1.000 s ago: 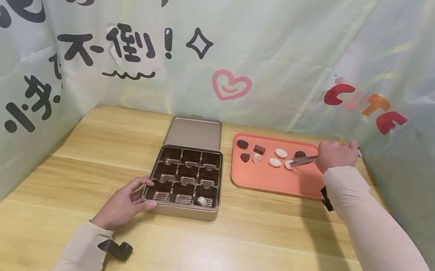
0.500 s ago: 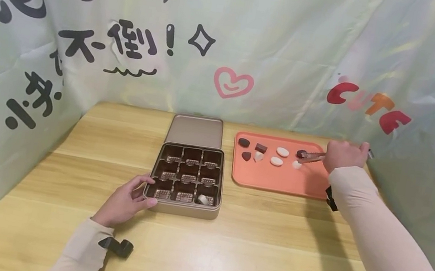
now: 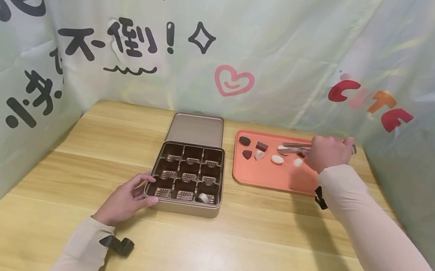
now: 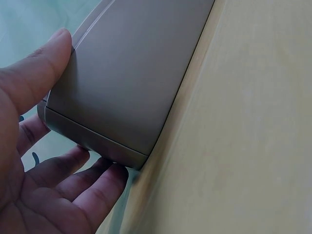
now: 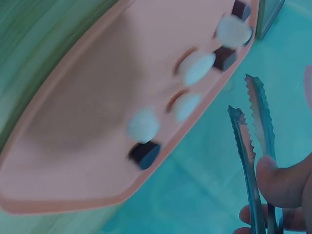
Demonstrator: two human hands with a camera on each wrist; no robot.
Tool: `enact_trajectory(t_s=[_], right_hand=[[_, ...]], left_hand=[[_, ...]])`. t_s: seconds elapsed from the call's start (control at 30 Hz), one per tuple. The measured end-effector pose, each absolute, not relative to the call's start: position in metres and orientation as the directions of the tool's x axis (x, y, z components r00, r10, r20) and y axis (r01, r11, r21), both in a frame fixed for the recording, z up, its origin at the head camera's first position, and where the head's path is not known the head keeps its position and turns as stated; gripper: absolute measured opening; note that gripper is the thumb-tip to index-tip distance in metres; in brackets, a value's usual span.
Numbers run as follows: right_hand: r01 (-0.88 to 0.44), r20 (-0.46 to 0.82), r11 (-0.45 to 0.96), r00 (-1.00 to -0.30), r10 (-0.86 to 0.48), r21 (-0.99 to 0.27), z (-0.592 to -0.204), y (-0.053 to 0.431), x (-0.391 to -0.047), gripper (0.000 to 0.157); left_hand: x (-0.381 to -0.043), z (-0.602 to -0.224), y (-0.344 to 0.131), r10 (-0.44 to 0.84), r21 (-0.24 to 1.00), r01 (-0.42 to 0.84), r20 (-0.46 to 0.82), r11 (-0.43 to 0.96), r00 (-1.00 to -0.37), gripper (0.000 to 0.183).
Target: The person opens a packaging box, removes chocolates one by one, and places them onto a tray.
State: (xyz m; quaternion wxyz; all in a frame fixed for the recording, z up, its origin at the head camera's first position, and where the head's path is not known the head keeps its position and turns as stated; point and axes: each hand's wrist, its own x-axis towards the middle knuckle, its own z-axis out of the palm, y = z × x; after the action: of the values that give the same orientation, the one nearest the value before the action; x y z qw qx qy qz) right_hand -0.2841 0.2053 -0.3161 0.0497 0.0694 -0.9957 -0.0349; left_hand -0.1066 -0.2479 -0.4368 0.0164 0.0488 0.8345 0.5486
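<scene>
Left hand: the left hand (image 3: 126, 200) rests on the bench (image 3: 226, 249) at the 7 o'clock corner of the box (image 3: 187, 177), thumb and fingertips curled against its outer wall, as the left wrist view shows up close (image 4: 44, 146).
Right hand: the right hand (image 3: 326, 152) pinches a pair of metal tongs (image 3: 295, 145) over the far side of the tray (image 3: 274, 177); the toothed tips stand a little apart with nothing between them (image 5: 251, 122).
Box: a gold tin with a brown nine-pocket insert, its lid (image 3: 195, 129) lying at 12 o'clock behind it. One pale sweet (image 3: 202, 197) sits in the pocket at 5 o'clock.
Tray: orange, at 3 o'clock from the box. Along its far part lie dark and white sweets, among them a white oval (image 3: 277, 159) and a dark heart (image 3: 246, 154).
Tongs: held level above the tray, tips pointing toward 9 o'clock, just over the sweets.
Backdrop: a pale green cloth (image 3: 281, 46) with printed characters and a pink heart.
</scene>
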Motion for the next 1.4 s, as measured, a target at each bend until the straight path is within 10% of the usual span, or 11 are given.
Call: enact_trajectory(t_s=[0.97, 1.4], right_hand=[[-0.416, 0.261, 0.874, -0.84, -0.475, 0.251, -0.313, 0.108, -0.211, 0.027], [-0.522, 0.127, 0.803, -0.81, -0.572, 0.287, -0.31, 0.073, -0.179, 0.031]], left_hand=[[-0.107, -0.437, -0.247, 0.082, 0.924, 0.027, -0.005, 0.382, -0.997, 0.051], [-0.107, -0.438, -0.247, 0.089, 0.928, 0.042, 0.01, 0.371, -0.996, 0.05]])
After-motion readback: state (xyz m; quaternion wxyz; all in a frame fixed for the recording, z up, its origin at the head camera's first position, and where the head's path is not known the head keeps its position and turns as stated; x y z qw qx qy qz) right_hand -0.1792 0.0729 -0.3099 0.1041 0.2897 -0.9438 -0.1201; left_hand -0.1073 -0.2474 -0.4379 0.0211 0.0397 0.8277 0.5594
